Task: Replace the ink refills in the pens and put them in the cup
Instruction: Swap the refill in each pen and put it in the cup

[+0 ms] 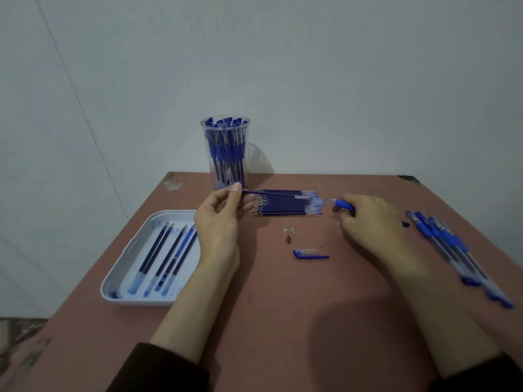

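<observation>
Left grip, beside the tray of spent refills, pinches one refill near its tip, apparently for loading. Behind stands the cup, well stocked. Spare refills lie rowed on the counter. Right grip curls round a barrel; unserviced pens wait rightmost.

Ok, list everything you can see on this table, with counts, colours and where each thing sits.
cup: one, clear, far table edge, full of blue pens
refill row: many, dark blue, middle
tray: one, white, left
tray refills: about five, blue, in tray
loose pens: several, blue, right edge
pen cap: one, blue, centre
metal tip: one, silver, centre
table: one, reddish brown
left hand: pinches a single refill
right hand: holds a pen barrel
</observation>
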